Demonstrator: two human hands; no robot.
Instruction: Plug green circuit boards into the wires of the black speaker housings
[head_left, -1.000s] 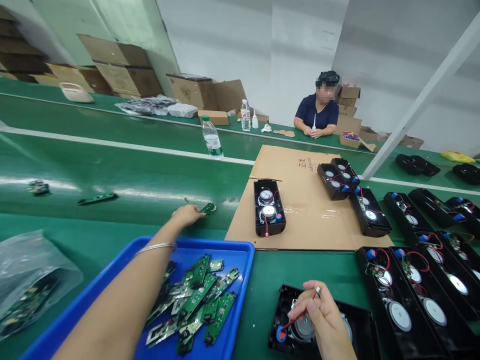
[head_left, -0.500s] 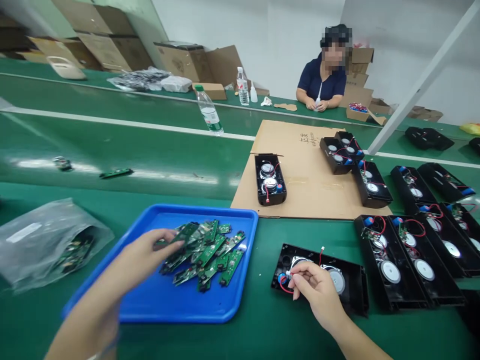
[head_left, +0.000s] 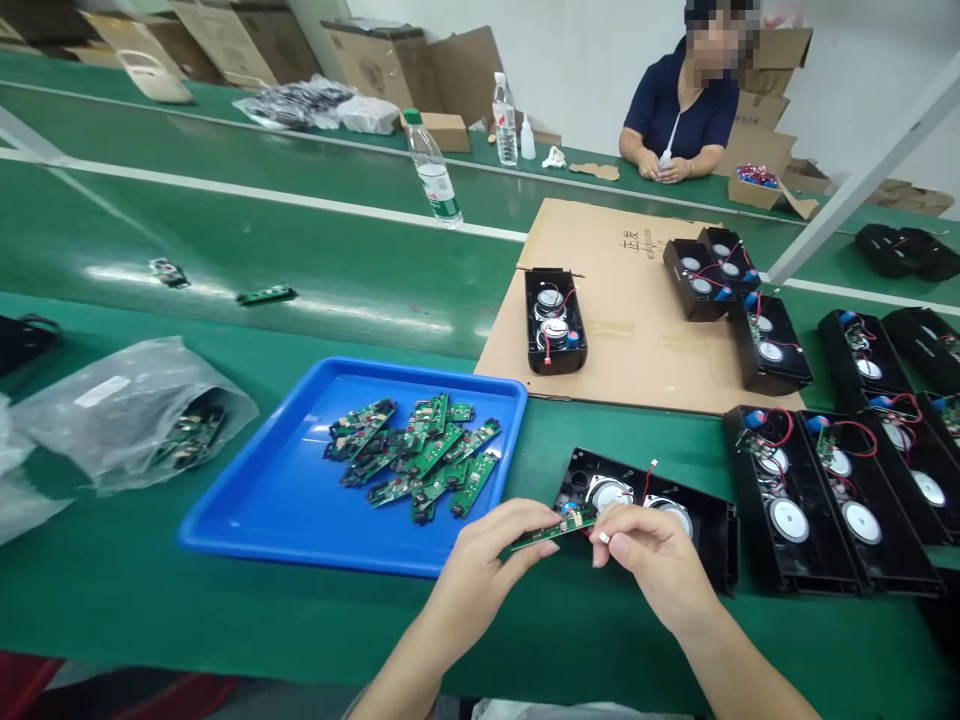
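My left hand (head_left: pixel 504 548) is closed on a green circuit board (head_left: pixel 551 532), gripping it by its left part between thumb and fingers. Close to the board's right end, my right hand (head_left: pixel 651 552) pinches a small white connector plug (head_left: pixel 604 538). Behind both hands lies a black speaker housing (head_left: pixel 701 545) with two round speakers, a blue cylindrical part and a thin wire with a white plug standing up; the hands cover part of it. Left of the hands, a blue tray (head_left: pixel 247 535) holds a heap of green circuit boards (head_left: pixel 435 455).
A plastic bag (head_left: pixel 142 400) with more boards lies left of the tray. Several speaker housings (head_left: pixel 791 520) stand at the right, others on a cardboard sheet (head_left: pixel 622 300). A water bottle (head_left: pixel 435 175) stands farther back. Across the bench sits a person (head_left: pixel 679 110).
My left hand has left the tray with a circuit board and moved right, beside my right hand. My right hand still pinches the plug. The view has tipped downward.
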